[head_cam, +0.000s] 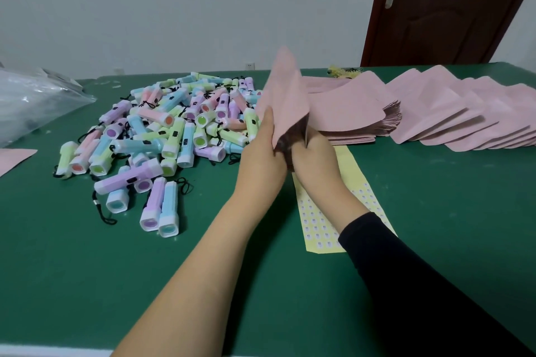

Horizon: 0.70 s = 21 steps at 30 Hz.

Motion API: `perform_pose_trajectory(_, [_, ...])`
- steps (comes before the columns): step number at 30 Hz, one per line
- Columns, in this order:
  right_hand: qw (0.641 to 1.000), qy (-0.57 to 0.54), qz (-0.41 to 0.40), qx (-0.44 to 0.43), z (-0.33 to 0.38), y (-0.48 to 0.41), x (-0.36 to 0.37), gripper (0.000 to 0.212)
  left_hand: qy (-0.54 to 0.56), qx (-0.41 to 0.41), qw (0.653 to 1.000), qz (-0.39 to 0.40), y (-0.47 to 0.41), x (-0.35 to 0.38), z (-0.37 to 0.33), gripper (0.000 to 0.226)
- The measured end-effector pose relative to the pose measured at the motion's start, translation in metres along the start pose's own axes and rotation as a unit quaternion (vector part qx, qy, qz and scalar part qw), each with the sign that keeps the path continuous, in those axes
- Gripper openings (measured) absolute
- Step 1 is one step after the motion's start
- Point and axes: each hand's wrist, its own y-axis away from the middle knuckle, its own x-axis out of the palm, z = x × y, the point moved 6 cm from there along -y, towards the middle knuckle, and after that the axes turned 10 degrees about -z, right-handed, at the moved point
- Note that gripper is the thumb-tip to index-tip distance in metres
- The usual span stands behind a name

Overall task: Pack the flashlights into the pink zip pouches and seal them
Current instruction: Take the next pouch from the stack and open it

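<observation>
Held pouch: one pink zip pouch (287, 98) stands raised over the green table (203, 269), between the flashlight pile and the pouch stack, its open mouth turned down toward the hands and showing a dark inside.
Left hand (265, 150): grips the pouch's lower left edge, thumb laid along the near face, fingers behind it.
Right hand (314, 155): sits at the pouch mouth and holds its right side; its fingertips are hidden by the pouch, so how far they curl cannot be told.
Arms: the left forearm is bare; the right wears a black sleeve (406, 275).
Flashlights (162, 136): a loose heap of pastel torches with black wrist cords, left of the hands, lying on the table.
Flat pouches (351, 116): a stack of empty pink ones just behind the right hand.
Far-right pouches (464, 116): an overlapping row; whether they are filled cannot be told.
Sticker sheet (316, 223): yellow, flat under the right forearm.
Left edge: a clear plastic bag (34, 101) and one stray pink pouch (14, 159).
Background: a dark red door (452, 14) in a pale wall.
</observation>
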Motion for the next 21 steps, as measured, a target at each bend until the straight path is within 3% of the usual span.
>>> perform_pose_trajectory(3, [0.984, -0.056, 0.021, 0.167, -0.015, 0.0, 0.002, 0.021, -0.004, 0.024, 0.999, -0.037, -0.001, -0.01, -0.004, 0.083])
perform_pose_trajectory(6, [0.903, -0.175, 0.113, 0.376, -0.029, 0.015, 0.011, 0.028, -0.093, 0.063, 0.992, -0.065, 0.0, -0.014, -0.01, 0.09])
perform_pose_trajectory(9, [0.844, -0.268, 0.14, 0.442, -0.028, 0.023, 0.019, 0.036, -0.126, 0.086, 0.986, -0.067, 0.004, -0.011, -0.009, 0.078])
perform_pose_trajectory(11, [0.832, -0.334, 0.108, 0.428, -0.022, 0.023, 0.021, 0.03, -0.132, 0.087, 0.985, -0.067, 0.004, -0.012, -0.008, 0.075])
perform_pose_trajectory(13, [0.829, -0.426, 0.064, 0.357, -0.012, 0.017, 0.021, 0.018, -0.145, 0.088, 0.984, -0.061, 0.002, -0.011, -0.007, 0.076])
perform_pose_trajectory(15, [0.843, -0.461, 0.069, 0.268, -0.001, 0.015, 0.023, 0.021, -0.14, 0.093, 0.984, -0.062, 0.001, -0.012, -0.007, 0.076])
perform_pose_trajectory(21, [0.902, -0.388, 0.097, 0.164, 0.011, 0.021, 0.023, 0.04, -0.068, 0.104, 0.989, -0.085, 0.006, -0.011, -0.018, 0.077])
